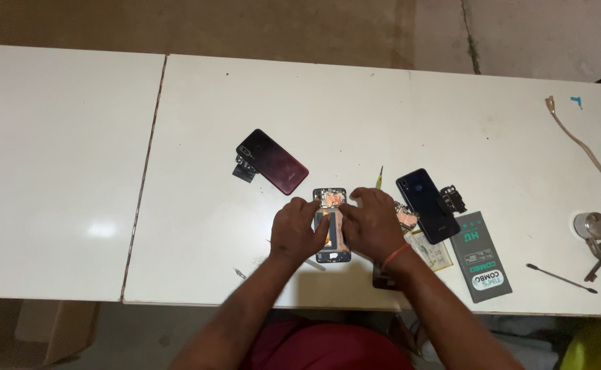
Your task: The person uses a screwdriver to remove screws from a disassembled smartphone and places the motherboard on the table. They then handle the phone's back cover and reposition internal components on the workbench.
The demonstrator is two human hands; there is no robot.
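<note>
- White table [197, 137] carries an opened phone [331, 226], mostly hidden under both hands; its inner parts are hard to make out.
- Left hand [297, 229] presses its left side, right hand [376, 223] its right, fingers curled narrow on it, near the front edge.
- Grey-green oblong package [482, 257] lies toward the front right.

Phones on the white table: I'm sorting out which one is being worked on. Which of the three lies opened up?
The middle phone, under both hands, lies open with its insides showing. The dark red phone and the dark blue phone lie closed, backs up, untouched.
</note>
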